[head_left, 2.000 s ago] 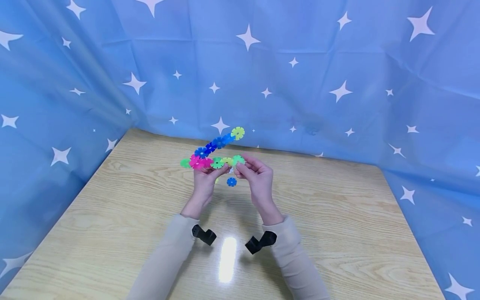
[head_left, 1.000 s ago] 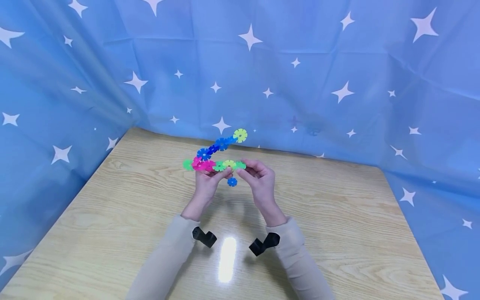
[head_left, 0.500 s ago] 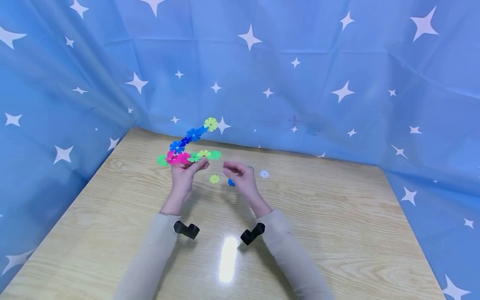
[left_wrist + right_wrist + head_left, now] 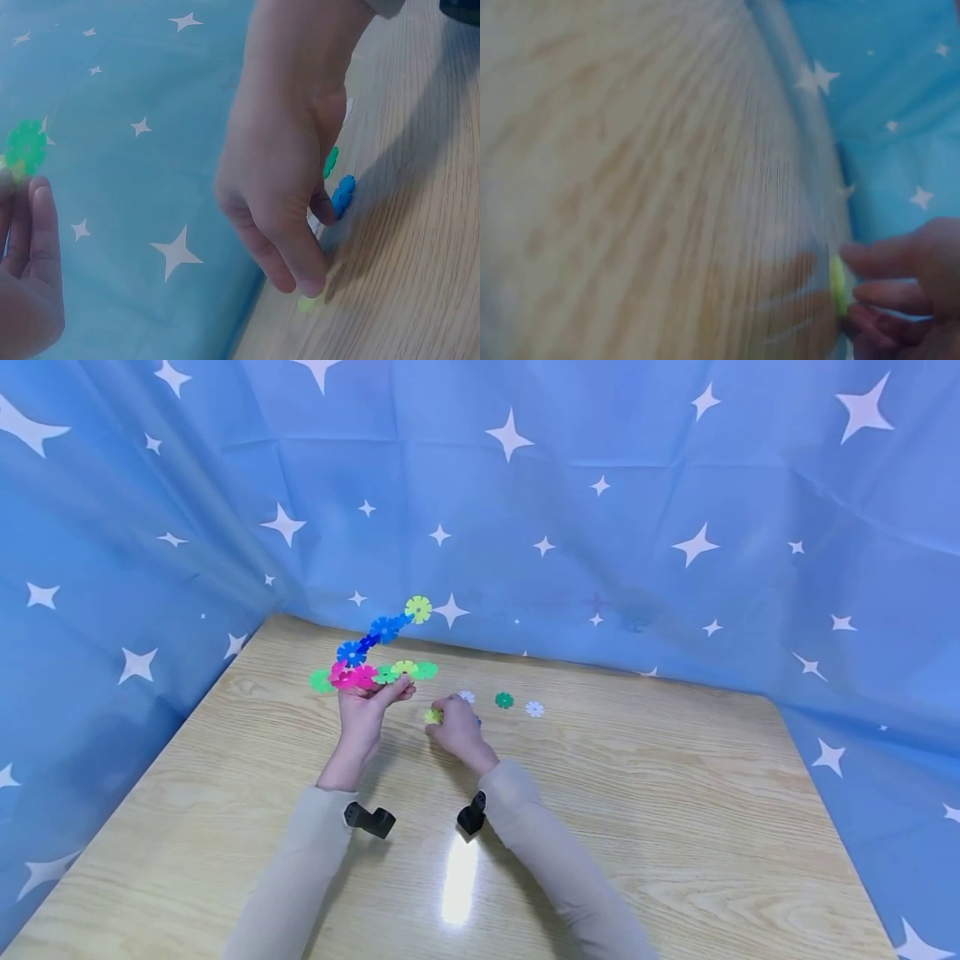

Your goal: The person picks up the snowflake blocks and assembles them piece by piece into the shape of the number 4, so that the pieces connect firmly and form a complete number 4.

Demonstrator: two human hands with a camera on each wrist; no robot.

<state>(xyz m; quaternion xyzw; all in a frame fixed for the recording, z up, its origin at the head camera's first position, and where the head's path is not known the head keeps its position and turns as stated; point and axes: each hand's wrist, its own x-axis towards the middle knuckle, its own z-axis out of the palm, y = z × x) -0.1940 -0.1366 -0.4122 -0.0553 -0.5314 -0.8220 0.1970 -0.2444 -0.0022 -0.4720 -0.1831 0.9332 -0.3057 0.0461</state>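
My left hand [image 4: 363, 714] grips a joined chain of notched, flower-shaped plastic discs [image 4: 351, 654], raised above the table. Pink, blue, green and yellow-green discs make up the chain, which bends into two arms; a green disc [image 4: 26, 146] at one end shows above the left fingertips in the left wrist view. Down at the tabletop, my right hand [image 4: 459, 731] pinches a loose yellow-green disc [image 4: 433, 717] at its edges. The right wrist view shows that disc [image 4: 838, 286] edge-on between thumb and fingers, somewhat blurred.
Behind the right hand lie a white disc [image 4: 467, 697] and a mostly hidden blue disc [image 4: 478, 722]. Farther right are a dark green disc [image 4: 504, 700] and another white disc [image 4: 534, 709]. A starry blue curtain [image 4: 570, 510] borders the wooden table [image 4: 675, 793].
The right hand has let go of the chain's green end disc and gone down to the yellow-green disc on the table. The left hand has carried the chain leftward.
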